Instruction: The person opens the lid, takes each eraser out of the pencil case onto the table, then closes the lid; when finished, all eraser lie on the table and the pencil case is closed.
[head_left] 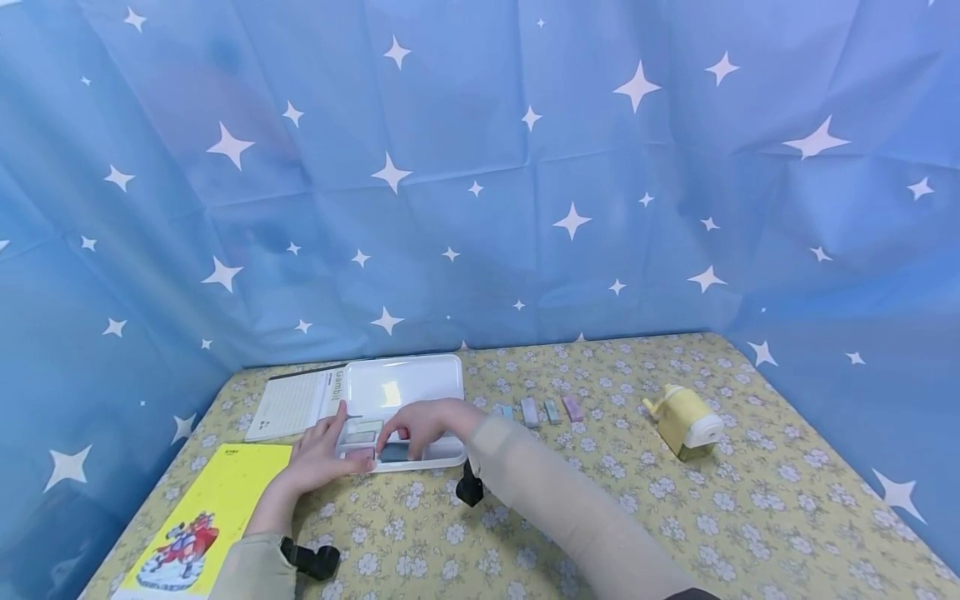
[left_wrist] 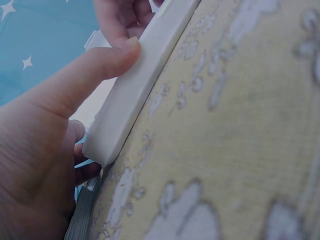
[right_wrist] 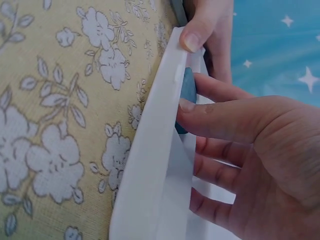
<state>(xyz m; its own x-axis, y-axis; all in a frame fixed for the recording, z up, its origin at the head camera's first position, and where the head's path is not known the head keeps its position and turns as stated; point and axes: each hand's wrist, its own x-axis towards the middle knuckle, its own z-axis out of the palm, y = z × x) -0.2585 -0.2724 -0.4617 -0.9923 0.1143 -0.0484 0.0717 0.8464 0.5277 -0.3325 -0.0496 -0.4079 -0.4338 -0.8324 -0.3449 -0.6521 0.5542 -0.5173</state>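
Observation:
A white plastic case (head_left: pixel 423 375) stands with its lid folded back and a compartmented tray in front. My left hand (head_left: pixel 321 457) grips the tray's left end, its thumb on the front wall (left_wrist: pixel 135 90) and other fingers around the corner. My right hand (head_left: pixel 427 423) reaches into the tray and pinches a dark teal eraser (right_wrist: pixel 188 92) between thumb and index finger, close to the front wall. A pink block (head_left: pixel 360 455) lies in the front left compartment, partly covered by the left thumb. Pale pieces (head_left: pixel 363 431) fill the compartment behind it.
Several small pastel blocks (head_left: pixel 529 412) lie in a row right of the case. A yellow crank pencil sharpener (head_left: pixel 686 419) stands farther right. A lined notepad (head_left: pixel 288 407) and a yellow booklet (head_left: pixel 217 492) lie at left. A blue star-patterned curtain (head_left: pixel 480 167) rises behind the table.

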